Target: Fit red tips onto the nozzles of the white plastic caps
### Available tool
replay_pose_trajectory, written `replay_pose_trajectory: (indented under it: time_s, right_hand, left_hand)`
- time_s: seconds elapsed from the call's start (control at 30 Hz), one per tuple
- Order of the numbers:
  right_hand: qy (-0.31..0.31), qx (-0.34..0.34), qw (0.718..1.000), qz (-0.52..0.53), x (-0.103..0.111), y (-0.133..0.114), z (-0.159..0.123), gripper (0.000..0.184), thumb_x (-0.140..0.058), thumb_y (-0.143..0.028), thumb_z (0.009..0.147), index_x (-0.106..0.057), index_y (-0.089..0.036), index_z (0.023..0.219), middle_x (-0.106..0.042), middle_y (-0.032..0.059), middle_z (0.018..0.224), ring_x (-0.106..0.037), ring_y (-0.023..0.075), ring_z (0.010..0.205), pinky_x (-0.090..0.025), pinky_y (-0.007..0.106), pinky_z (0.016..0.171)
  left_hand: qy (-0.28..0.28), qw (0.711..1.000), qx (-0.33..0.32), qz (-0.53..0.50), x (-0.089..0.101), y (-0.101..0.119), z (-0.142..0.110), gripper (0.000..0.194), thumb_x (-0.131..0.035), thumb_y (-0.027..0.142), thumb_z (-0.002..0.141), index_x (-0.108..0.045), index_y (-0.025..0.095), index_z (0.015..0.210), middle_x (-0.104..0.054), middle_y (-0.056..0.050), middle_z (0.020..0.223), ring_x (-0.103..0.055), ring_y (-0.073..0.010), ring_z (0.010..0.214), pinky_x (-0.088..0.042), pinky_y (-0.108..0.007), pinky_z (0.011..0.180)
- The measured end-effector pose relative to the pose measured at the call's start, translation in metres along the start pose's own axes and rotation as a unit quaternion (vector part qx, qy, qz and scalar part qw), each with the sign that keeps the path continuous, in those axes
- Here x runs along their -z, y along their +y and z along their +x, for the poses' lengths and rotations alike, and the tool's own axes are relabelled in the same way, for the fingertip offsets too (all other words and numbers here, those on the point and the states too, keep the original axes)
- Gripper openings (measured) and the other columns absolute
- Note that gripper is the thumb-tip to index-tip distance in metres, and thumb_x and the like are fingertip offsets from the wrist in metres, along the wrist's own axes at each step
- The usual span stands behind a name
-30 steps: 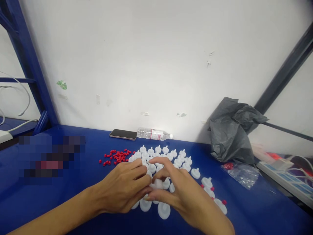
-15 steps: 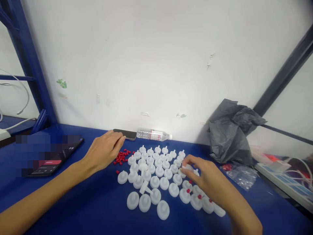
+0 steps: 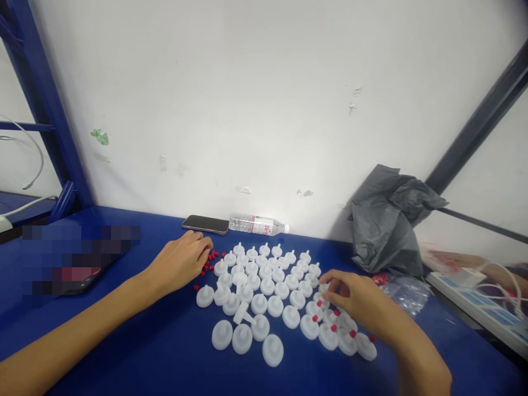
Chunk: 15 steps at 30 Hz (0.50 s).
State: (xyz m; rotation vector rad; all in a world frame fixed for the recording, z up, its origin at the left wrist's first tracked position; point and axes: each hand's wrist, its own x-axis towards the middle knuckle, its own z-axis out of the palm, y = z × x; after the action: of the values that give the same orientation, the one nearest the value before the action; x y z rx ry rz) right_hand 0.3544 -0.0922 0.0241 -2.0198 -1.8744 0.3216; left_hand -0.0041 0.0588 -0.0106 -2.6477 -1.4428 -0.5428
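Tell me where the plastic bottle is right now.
In the head view, the plastic bottle lies on its side at the back of the blue table, by the wall, just right of a phone and behind the white stemmed discs.

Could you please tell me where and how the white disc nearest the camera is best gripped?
I'd pinch its short stem from above, on the near side: the stem points up from the white disc, and neighbouring discs lie left and behind.
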Motion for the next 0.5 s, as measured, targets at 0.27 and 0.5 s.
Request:
replay_pose_trajectory:
  time_s: [0.27, 0.5]
  right_hand:
    - [-0.061, 0.008, 0.997, 0.054, 0.003, -0.017, -0.008, 0.022, -0.067, -0.039, 0.082, -0.076, -0.028, 0.099, -0.074, 0.0013, 0.081, -0.067, 0.0178, 0.067, -0.051, 0.025, 0.059]
    - [-0.071, 0.007, 0.996, 0.053, 0.003, -0.019, -0.007, 0.015, -0.062, -0.037, 0.086, -0.07, -0.026, 0.082, -0.07, 0.0006, 0.073, -0.064, 0.0174, 0.061, -0.048, 0.025, 0.053]
  left_hand:
    - [-0.039, 0.998, 0.031, 0.04, 0.001, -0.001, 0.0, 0.026, -0.04, 0.029, 0.096, -0.065, 0.023, 0.093, -0.069, -0.007, 0.094, -0.062, -0.0269, 0.097, -0.047, -0.036, 0.071]
    - [0.046, 0.998, 0.04, 0.012, 0.015, 0.005, -0.002, 0.028, -0.036, 0.03, 0.098, -0.06, 0.025, 0.111, -0.072, -0.004, 0.104, -0.067, -0.0252, 0.094, -0.048, -0.035, 0.071]
